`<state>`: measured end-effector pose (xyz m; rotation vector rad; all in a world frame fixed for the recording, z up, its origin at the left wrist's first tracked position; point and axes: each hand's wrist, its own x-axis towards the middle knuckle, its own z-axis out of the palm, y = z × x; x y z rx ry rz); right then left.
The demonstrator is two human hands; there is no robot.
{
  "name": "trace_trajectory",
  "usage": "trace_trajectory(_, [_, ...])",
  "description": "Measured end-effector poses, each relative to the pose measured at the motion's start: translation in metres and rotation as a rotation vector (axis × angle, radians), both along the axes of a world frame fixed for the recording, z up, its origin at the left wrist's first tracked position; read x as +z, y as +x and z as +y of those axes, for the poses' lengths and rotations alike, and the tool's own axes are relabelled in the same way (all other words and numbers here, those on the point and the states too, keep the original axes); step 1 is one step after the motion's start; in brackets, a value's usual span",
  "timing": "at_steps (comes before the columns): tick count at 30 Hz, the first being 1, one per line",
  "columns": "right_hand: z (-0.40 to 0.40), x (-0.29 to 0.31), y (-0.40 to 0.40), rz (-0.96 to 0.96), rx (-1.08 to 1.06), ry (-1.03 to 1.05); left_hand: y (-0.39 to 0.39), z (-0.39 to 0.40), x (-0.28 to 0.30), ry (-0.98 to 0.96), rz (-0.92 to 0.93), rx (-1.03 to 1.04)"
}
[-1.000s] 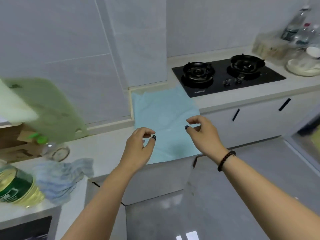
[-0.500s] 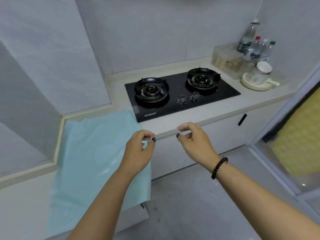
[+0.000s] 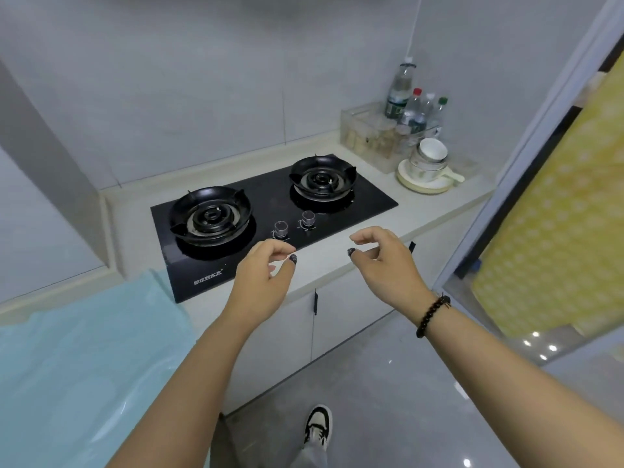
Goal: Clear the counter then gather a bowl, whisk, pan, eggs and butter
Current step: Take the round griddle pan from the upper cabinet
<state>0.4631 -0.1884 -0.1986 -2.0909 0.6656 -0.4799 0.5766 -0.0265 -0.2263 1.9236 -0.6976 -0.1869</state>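
My left hand [image 3: 261, 280] and my right hand [image 3: 385, 261] hover side by side over the front edge of the counter [image 3: 337, 261], just in front of the black two-burner gas stove [image 3: 270, 214]. Both hands hold nothing, with fingers loosely curled. At the far right of the counter a stack of white bowls [image 3: 430, 157] stands on a pale plate [image 3: 422, 184]. No whisk, pan, eggs or butter shows in view.
A light blue cloth [image 3: 84, 359] covers the counter at the lower left. Several bottles [image 3: 410, 103] and a clear plastic box [image 3: 371, 136] stand in the back right corner. White cabinet doors [image 3: 337, 319] lie below the stove. A yellow patterned panel [image 3: 553, 238] is at right.
The view has swung right, from the blue cloth and the clutter on the left to the stove and the bowls. Both hands stayed empty and travelled along with it.
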Motion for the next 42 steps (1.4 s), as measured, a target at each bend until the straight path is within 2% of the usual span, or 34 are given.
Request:
trace_trajectory(14, [-0.193, 0.036, 0.123, -0.059, -0.138, -0.108, 0.150, -0.201, 0.030, -0.047, -0.080, -0.131])
trace_trajectory(26, [-0.328, 0.094, 0.189, -0.180, -0.186, -0.252, 0.231, -0.327, 0.098, -0.127, -0.223, -0.213])
trace_trajectory(32, [-0.395, 0.140, 0.216, -0.283, -0.120, -0.354, 0.252, -0.384, 0.151, -0.173, -0.345, -0.198])
trace_trajectory(42, [-0.538, 0.228, 0.276, -0.429, 0.149, -0.539, 0.280, -0.501, 0.253, -0.167, -0.633, -0.070])
